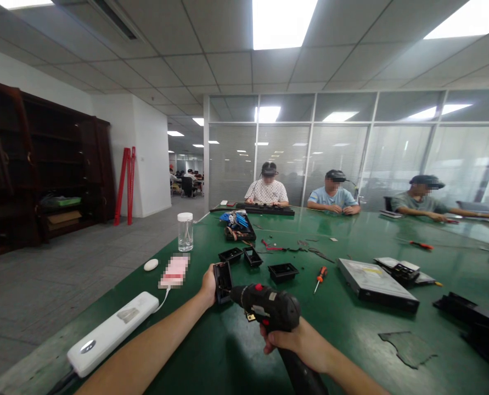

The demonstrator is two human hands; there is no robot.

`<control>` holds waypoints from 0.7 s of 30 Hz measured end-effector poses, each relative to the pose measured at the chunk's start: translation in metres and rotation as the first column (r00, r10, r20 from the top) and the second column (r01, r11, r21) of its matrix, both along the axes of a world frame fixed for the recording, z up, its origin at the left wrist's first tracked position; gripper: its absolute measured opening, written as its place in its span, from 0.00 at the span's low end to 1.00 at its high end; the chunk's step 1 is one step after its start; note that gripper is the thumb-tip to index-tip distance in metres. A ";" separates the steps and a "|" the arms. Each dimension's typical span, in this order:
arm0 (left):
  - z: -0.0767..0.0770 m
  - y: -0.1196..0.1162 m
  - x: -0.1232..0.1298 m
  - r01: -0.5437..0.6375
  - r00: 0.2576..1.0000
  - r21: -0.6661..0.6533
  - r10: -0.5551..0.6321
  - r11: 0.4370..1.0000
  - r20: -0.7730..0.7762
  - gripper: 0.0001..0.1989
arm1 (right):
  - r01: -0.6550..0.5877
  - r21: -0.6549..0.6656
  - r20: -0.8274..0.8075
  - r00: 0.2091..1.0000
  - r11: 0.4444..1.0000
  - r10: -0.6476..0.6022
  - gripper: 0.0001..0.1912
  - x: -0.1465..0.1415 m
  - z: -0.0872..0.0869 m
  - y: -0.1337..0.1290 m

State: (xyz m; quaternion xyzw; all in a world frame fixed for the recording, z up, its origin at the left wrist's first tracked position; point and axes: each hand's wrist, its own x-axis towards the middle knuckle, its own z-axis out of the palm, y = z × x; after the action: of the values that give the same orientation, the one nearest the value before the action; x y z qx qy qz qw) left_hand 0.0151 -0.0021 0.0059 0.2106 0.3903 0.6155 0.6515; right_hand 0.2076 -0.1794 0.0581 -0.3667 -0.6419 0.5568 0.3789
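Observation:
My left hand (208,286) grips a black plastic frame (223,280) by its left side, tilted up above the green table. In my right hand (296,341) is a black cordless drill (269,307) with red buttons, its fingers wrapped round the handle. The drill's nose points left at the inside of the frame; whether the bit touches it I cannot tell. Just beyond my hands lie more black plastic frames, one (230,254) at the left, another (252,257) in the middle and a third (283,272) to the right.
An orange screwdriver (320,278) and a metal disc drive (376,285) lie to the right, near a broken clear sheet (409,348). On the left are a white power strip (114,332), a phone (174,271) and a clear jar (185,233). Three people sit across the table.

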 end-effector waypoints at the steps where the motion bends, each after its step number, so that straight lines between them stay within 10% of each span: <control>1: 0.000 0.000 0.000 0.007 1.000 0.015 -0.006 1.000 -0.011 0.11 | 0.003 0.002 0.003 1.000 1.000 -0.003 0.11 0.000 0.000 0.000; 21: 0.000 0.000 -0.001 0.018 1.000 0.040 -0.018 0.999 0.006 0.10 | -0.003 0.001 -0.017 1.000 1.000 0.003 0.10 0.000 0.002 -0.003</control>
State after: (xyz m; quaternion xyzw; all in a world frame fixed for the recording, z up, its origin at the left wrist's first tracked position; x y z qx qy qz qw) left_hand 0.0141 -0.0026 0.0056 0.2249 0.3740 0.6181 0.6539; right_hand 0.2078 -0.1825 0.0596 -0.3608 -0.6394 0.5602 0.3836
